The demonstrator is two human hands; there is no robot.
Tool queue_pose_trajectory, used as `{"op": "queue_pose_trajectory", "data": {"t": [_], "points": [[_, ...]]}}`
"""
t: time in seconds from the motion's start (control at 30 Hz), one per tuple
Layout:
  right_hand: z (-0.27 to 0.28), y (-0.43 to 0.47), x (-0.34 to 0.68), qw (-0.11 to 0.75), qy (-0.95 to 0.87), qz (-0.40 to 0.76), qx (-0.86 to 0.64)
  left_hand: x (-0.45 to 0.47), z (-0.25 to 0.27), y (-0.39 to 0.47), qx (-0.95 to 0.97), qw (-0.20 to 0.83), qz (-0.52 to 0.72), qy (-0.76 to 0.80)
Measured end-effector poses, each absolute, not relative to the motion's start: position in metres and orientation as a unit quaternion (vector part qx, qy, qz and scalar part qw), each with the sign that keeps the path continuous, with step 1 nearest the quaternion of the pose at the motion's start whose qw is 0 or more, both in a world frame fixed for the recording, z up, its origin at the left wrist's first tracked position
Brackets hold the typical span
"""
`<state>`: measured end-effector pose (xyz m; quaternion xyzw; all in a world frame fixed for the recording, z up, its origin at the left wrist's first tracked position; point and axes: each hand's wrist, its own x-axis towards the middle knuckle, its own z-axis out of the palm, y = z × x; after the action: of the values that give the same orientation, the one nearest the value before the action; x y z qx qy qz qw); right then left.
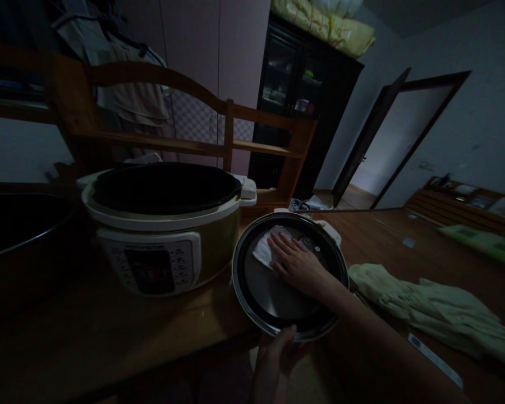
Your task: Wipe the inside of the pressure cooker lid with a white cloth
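Note:
A round pot lid (273,303) is tilted toward me, its dark metal underside showing and a valve on its upper right. My left hand (280,359) grips the lid's lower rim, the thumb over the edge and the other fingers mostly hidden beneath. On the underside lies a white cloth (262,251). My right hand (294,261) presses flat on this cloth with fingers spread. To the left stands a green and white electric pressure cooker (219,247), uncovered, with a dark inner rim and a front control panel.
A dark pot (25,235) stands at the left on the wooden table (164,342). Behind the cooker rises a wooden rack (193,147). Right of the lid lie a pale green cloth (429,303) and a white strip-like object (435,359).

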<state>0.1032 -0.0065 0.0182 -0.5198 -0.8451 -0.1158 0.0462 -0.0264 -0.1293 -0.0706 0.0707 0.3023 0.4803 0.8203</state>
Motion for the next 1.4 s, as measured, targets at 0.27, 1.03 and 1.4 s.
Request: {"op": "queue_pose_trajectory", "data": {"t": [0.27, 1.03, 1.4], "points": [[0.015, -0.01, 0.098, 0.064, -0.841, -0.123, -0.523, -0.027, -0.067, -0.129, 0.076, 0.823, 0.49, 0.275], [0.02, -0.019, 0.09, 0.076, -0.92, -0.026, -0.383, -0.034, -0.067, -0.126, 0.16, 0.828, 0.478, 0.247], [0.017, -0.025, 0.082, 0.063, -0.936, -0.026, -0.345, -0.049, -0.067, -0.126, 0.153, 0.828, 0.471, 0.264]]}}
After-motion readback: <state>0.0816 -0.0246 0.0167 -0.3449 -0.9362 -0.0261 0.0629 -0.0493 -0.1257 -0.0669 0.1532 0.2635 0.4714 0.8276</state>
